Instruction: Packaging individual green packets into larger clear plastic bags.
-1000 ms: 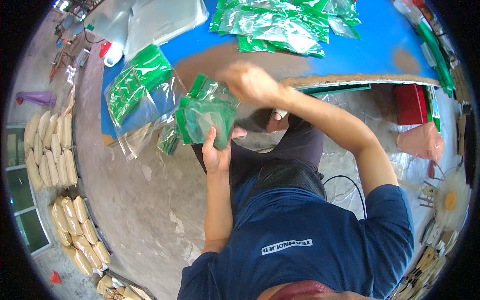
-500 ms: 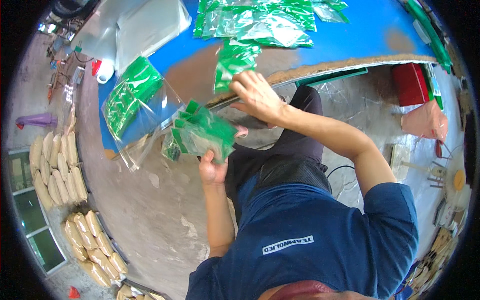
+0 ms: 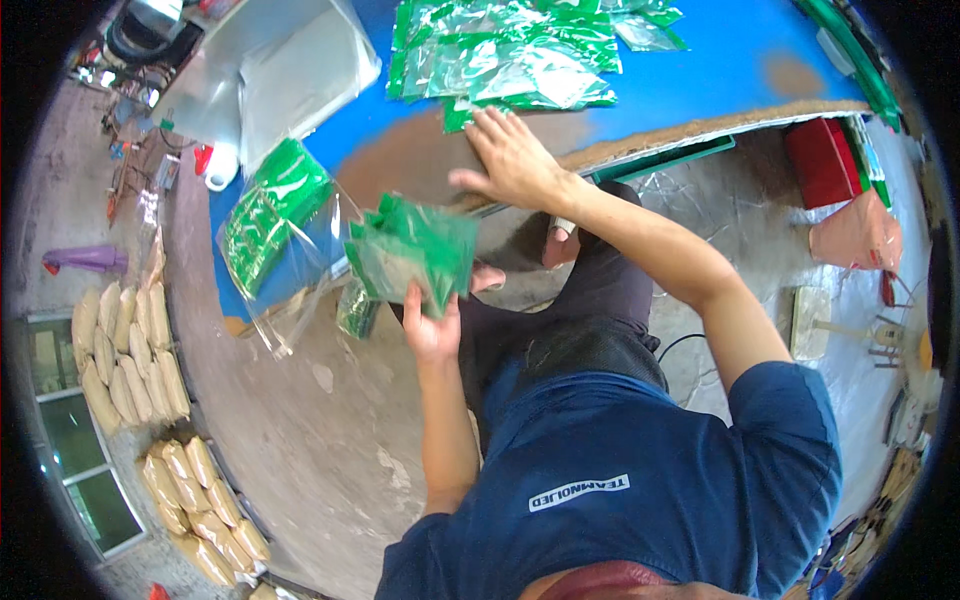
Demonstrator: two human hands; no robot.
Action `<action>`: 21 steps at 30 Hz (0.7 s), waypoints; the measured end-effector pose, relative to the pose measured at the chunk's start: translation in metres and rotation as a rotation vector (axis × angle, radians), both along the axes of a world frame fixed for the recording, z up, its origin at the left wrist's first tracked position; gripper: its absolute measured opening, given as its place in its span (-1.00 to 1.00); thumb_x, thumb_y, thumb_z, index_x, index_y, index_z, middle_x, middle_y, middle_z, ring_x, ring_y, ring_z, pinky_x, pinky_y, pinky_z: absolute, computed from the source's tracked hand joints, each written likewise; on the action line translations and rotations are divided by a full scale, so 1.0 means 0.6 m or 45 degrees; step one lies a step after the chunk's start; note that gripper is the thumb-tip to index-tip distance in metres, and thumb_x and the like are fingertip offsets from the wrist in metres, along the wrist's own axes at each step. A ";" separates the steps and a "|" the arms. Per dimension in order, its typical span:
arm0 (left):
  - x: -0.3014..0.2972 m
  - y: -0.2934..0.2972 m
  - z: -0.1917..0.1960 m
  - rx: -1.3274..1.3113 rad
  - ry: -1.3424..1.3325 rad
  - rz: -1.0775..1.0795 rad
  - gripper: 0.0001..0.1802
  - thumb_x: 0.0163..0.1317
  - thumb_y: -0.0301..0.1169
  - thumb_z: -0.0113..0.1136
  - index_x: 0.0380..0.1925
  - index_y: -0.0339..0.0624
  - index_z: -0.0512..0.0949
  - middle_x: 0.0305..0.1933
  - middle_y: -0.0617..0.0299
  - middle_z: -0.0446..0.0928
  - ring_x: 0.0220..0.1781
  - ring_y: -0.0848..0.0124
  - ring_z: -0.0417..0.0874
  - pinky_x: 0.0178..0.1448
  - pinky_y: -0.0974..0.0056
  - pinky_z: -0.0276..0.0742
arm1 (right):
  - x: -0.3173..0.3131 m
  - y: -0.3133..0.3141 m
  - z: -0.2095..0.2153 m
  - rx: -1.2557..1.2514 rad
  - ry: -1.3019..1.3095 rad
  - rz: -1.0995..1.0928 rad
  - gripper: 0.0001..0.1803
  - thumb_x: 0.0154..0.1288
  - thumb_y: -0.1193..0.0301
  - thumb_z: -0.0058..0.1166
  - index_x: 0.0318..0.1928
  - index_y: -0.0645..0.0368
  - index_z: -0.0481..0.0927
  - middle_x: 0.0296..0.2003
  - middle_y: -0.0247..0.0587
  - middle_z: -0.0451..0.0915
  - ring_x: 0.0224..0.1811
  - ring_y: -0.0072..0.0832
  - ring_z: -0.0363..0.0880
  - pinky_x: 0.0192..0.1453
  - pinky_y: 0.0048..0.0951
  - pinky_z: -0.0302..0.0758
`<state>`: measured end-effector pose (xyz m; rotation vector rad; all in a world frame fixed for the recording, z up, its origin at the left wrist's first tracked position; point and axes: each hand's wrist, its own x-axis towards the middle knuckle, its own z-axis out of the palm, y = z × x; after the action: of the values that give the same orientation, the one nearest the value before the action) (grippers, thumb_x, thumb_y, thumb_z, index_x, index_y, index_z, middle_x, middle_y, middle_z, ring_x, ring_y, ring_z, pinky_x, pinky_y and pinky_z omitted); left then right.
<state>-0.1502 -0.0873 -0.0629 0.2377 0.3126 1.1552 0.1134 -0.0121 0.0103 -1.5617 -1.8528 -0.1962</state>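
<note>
Green-and-clear plastic bags (image 3: pixel 415 250), a fanned bunch, are pinched in the left hand's (image 3: pixel 432 325) grip, just off the counter's (image 3: pixel 720 65) near edge. Right hand (image 3: pixel 515 160): grip wide, fingers extended, palm down, fingertips at the near edge of a matching bag pile (image 3: pixel 500 55) on the counter; contact cannot be confirmed. To the left, a clear bag (image 3: pixel 312 255) containing green packets (image 3: pixel 280 200) overhangs the edge; beyond lies clear plastic sheeting (image 3: pixel 300 85).

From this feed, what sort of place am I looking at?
Probably a small packing workshop: a pile of clear-and-green plastic packets lies on a blue-topped worktable, and filled beige bags are stacked at the left.
</note>
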 end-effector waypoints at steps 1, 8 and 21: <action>-0.013 -0.010 0.010 -0.016 0.041 0.045 -0.51 0.31 -0.38 0.28 0.24 -0.15 0.47 0.25 0.14 0.55 0.32 0.18 0.52 0.48 -0.10 0.33 | -0.002 -0.008 -0.011 -0.011 -0.074 0.135 -0.22 0.30 -0.02 0.18 0.32 0.29 0.36 0.22 0.09 0.44 0.31 0.01 0.37 0.37 -0.02 0.33; -0.015 -0.029 0.077 0.196 -0.165 -0.132 -0.39 0.24 -0.40 0.34 0.30 -0.18 0.42 0.36 0.15 0.47 0.44 0.14 0.40 0.58 -0.19 0.15 | -0.051 -0.079 0.010 -0.253 0.617 0.430 -0.60 0.31 0.24 0.28 0.03 0.23 0.58 -0.14 -0.21 0.59 -0.09 -0.44 0.59 -0.05 -0.32 0.54; 0.004 -0.037 0.037 0.098 0.034 -0.025 -0.37 0.28 -0.41 0.26 0.34 -0.26 0.33 0.37 0.02 0.42 0.44 0.04 0.38 0.55 -0.26 0.20 | 0.079 0.023 -0.015 -0.173 -0.352 0.042 -0.35 0.47 -0.06 -0.12 0.32 0.17 0.42 0.38 0.13 0.33 0.53 0.05 0.11 0.53 0.28 0.00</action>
<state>-0.1478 -0.1097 -0.0406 0.3237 0.2889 1.1466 0.1609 0.0019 0.0011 -1.6617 -2.1431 -0.2891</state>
